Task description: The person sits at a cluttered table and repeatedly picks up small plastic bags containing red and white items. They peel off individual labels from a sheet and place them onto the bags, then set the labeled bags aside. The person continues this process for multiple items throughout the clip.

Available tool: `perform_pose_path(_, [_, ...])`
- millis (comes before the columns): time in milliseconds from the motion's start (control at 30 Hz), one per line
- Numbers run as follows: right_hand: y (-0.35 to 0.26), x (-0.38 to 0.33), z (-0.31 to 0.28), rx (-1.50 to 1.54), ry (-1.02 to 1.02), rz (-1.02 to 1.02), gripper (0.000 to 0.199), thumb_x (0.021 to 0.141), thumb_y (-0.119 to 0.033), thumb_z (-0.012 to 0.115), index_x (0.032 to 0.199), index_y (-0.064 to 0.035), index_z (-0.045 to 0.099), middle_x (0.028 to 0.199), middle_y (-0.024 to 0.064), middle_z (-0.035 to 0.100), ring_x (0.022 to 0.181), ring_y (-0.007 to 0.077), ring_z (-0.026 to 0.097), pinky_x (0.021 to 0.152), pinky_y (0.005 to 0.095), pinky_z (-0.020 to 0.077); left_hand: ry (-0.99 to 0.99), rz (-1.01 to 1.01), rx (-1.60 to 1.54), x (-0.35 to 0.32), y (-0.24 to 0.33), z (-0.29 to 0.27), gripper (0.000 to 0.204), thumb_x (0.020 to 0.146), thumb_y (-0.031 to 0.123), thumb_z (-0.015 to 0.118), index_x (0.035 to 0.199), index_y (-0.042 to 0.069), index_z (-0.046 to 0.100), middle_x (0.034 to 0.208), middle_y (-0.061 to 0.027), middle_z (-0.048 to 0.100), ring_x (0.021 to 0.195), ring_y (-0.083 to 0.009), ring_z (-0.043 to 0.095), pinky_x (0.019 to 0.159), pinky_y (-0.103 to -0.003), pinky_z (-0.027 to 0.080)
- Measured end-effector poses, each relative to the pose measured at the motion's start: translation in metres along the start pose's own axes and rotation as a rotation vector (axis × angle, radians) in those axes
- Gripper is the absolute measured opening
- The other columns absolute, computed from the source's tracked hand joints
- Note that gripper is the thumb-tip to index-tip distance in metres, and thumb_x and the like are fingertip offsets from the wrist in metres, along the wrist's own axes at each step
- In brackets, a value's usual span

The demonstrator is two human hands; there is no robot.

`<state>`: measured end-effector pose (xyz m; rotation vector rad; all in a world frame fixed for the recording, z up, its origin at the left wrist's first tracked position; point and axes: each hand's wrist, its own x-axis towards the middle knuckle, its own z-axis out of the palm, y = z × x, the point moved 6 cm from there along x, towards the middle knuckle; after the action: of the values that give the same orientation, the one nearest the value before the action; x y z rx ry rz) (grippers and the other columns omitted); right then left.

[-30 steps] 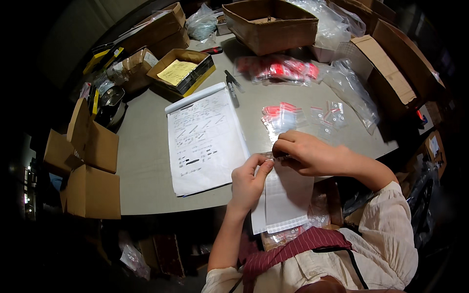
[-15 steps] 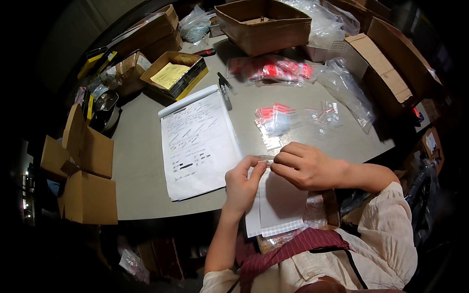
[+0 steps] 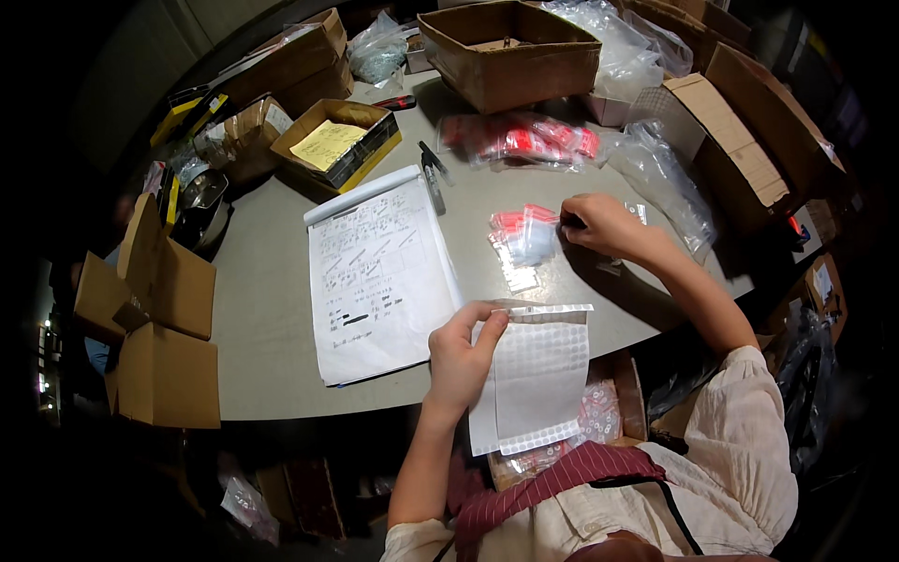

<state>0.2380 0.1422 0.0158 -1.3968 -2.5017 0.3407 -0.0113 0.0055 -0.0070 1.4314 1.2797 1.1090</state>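
At the table's front edge my left hand [image 3: 462, 356] pinches the top of a white sheet of round stickers [image 3: 541, 389], thumb in front. The sheet hangs down over the edge, and rows of small circles show on it. Farther out, my right hand [image 3: 604, 225] reaches over the table with its fingers closed and bent down; anything in them is hidden. Just left of its fingertips lies a pile of small red-topped zip bags [image 3: 526, 234]. Beyond the hand, a small clear bag [image 3: 637, 212] is partly covered by it.
A handwritten notepad [image 3: 379, 281] lies left of centre, with black markers [image 3: 434, 176] beside it. Behind are a packet of red-topped bags [image 3: 534, 140], a large carton [image 3: 510, 61] and a box with a yellow note [image 3: 361, 140]. Below the edge sits a box of small bagged rings [image 3: 599, 407].
My right hand has left the sheet's top edge and moved away to the far right, over the small clear bags. My left hand still holds the sheet in the same place.
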Motion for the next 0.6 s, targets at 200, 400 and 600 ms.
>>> perform_pose_path(200, [0.000,-0.010,-0.015,-0.307,0.012,0.154,0.019,0.089,-0.018,0.072,0.093,-0.0003,0.065,0.096,0.0201,0.070,0.091,0.0408,0.067,0.079,0.0500,0.0525,0.003,0.002,-0.011,-0.001,0.001,-0.001,0.020,0.096,0.013,0.070,0.099,-0.007,0.071,0.091,-0.0056,0.073,0.087,-0.0103,0.062,0.080,-0.026,0.050])
perform_pose_path(400, [-0.088,-0.028,-0.019,0.475,-0.149,-0.197,0.025,0.091,-0.022,0.072,0.099,0.0001,0.064,0.089,0.0154,0.065,0.083,0.0323,0.065,0.075,0.0417,0.0527,0.038,0.104,-0.005,0.000,-0.007,-0.001,0.022,0.098,0.019,0.071,0.105,-0.002,0.074,0.092,-0.0137,0.078,0.083,-0.0171,0.071,0.078,-0.031,0.054])
perform_pose_path(600, [-0.126,-0.044,-0.012,0.181,-0.139,-0.389,0.032,0.088,-0.017,0.076,0.112,-0.0022,0.061,0.102,0.0171,0.063,0.095,0.0370,0.064,0.082,0.0456,0.0522,0.008,0.059,-0.024,0.000,-0.012,0.001,0.021,0.098,0.018,0.071,0.104,-0.002,0.074,0.091,-0.0132,0.077,0.083,-0.0165,0.071,0.078,-0.031,0.054])
